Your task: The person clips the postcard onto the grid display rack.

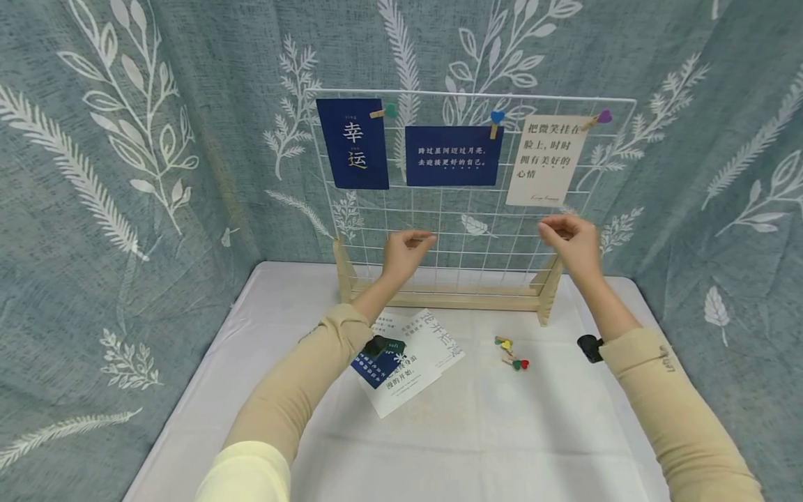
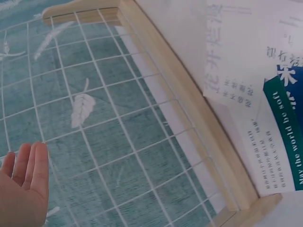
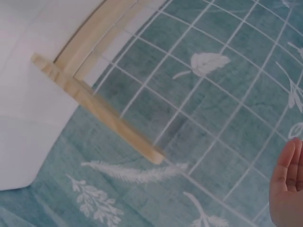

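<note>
Head view — blue card (image 1: pixel 352 143) (幸运)

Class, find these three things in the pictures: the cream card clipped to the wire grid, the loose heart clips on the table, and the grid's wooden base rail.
cream card (image 1: pixel 544 162), head view, middle of its printed face
heart clips (image 1: pixel 511 352), head view, centre of the small pile
wooden base rail (image 2: pixel 189 101), left wrist view, midway along the rail

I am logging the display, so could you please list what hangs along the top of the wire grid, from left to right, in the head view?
Dark blue card with two large characters → green heart clip → wide blue card → blue heart clip → white card → purple heart clip.
</note>
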A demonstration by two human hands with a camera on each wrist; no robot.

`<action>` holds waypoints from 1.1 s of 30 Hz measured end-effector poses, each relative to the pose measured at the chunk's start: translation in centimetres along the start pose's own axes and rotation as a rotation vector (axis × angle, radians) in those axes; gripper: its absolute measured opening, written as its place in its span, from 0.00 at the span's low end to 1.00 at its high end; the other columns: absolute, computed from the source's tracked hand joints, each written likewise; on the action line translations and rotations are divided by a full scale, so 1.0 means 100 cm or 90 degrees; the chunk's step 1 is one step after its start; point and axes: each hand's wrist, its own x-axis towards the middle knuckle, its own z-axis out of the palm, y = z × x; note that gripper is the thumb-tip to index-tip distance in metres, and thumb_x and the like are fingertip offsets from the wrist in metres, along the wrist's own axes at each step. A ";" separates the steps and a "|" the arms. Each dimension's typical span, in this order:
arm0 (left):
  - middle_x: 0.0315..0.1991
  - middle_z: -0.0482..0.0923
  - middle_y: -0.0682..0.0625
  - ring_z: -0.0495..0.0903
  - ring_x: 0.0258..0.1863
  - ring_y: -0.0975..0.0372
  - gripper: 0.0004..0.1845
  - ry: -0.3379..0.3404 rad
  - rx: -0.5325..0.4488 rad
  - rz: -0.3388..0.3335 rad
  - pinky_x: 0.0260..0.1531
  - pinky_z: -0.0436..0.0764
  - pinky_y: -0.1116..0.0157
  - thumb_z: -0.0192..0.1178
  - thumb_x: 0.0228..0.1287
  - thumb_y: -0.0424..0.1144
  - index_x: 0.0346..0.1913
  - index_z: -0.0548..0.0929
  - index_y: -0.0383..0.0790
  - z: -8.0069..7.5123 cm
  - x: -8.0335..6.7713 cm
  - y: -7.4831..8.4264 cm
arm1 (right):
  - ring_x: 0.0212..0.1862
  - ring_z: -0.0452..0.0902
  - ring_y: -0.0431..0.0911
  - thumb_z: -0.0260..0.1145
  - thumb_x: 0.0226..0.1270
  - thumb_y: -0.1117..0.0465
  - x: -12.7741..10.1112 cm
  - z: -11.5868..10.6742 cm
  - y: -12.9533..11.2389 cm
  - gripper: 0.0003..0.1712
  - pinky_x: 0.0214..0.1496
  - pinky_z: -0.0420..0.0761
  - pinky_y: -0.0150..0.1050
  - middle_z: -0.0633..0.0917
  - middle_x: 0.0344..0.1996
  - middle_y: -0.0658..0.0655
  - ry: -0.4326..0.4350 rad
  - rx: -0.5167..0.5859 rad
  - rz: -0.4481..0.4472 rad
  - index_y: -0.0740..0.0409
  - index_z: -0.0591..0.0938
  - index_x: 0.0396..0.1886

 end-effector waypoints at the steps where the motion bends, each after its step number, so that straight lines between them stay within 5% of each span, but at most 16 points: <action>1: 0.46 0.82 0.37 0.82 0.42 0.49 0.14 0.000 -0.001 0.003 0.37 0.82 0.64 0.60 0.63 0.37 0.45 0.83 0.29 0.000 -0.001 -0.002 | 0.25 0.74 0.23 0.62 0.63 0.69 0.000 0.001 0.003 0.13 0.32 0.75 0.16 0.77 0.23 0.29 -0.001 -0.001 -0.003 0.79 0.79 0.40; 6: 0.43 0.83 0.36 0.83 0.37 0.48 0.14 -0.006 -0.014 -0.019 0.31 0.83 0.69 0.60 0.64 0.37 0.47 0.82 0.29 0.000 -0.007 -0.009 | 0.26 0.75 0.24 0.64 0.63 0.66 -0.004 0.006 0.014 0.13 0.32 0.76 0.17 0.80 0.23 0.34 -0.009 -0.015 -0.004 0.76 0.80 0.40; 11: 0.41 0.83 0.36 0.83 0.37 0.48 0.14 0.006 -0.017 -0.063 0.35 0.85 0.66 0.60 0.64 0.38 0.47 0.82 0.31 -0.001 -0.014 -0.017 | 0.26 0.75 0.24 0.64 0.64 0.64 -0.013 0.011 0.023 0.15 0.32 0.75 0.17 0.77 0.21 0.29 -0.026 -0.024 0.024 0.75 0.81 0.41; 19: 0.38 0.83 0.33 0.83 0.38 0.45 0.14 0.027 -0.057 -0.119 0.37 0.85 0.63 0.60 0.64 0.38 0.46 0.83 0.30 -0.005 -0.023 -0.034 | 0.25 0.74 0.23 0.62 0.63 0.72 -0.031 0.018 0.014 0.12 0.32 0.76 0.18 0.80 0.24 0.37 -0.058 0.018 0.031 0.81 0.78 0.40; 24: 0.38 0.83 0.34 0.85 0.31 0.54 0.13 0.042 -0.076 -0.146 0.37 0.86 0.62 0.60 0.63 0.36 0.46 0.83 0.30 -0.007 -0.027 -0.048 | 0.26 0.74 0.24 0.63 0.64 0.68 -0.033 0.021 0.037 0.13 0.32 0.77 0.20 0.80 0.26 0.36 -0.078 0.011 0.031 0.78 0.79 0.41; 28: 0.38 0.83 0.33 0.83 0.24 0.65 0.13 0.046 -0.070 -0.153 0.32 0.85 0.66 0.61 0.62 0.35 0.46 0.82 0.29 -0.008 -0.032 -0.058 | 0.29 0.75 0.24 0.63 0.64 0.65 -0.037 0.025 0.049 0.15 0.34 0.78 0.22 0.84 0.30 0.47 -0.094 0.005 0.041 0.76 0.80 0.43; 33: 0.36 0.83 0.32 0.83 0.24 0.61 0.14 0.046 -0.031 -0.153 0.29 0.84 0.69 0.62 0.62 0.35 0.47 0.82 0.29 -0.012 -0.039 -0.069 | 0.29 0.75 0.23 0.62 0.66 0.64 -0.044 0.029 0.059 0.15 0.35 0.79 0.22 0.83 0.36 0.68 -0.113 -0.024 0.056 0.75 0.80 0.43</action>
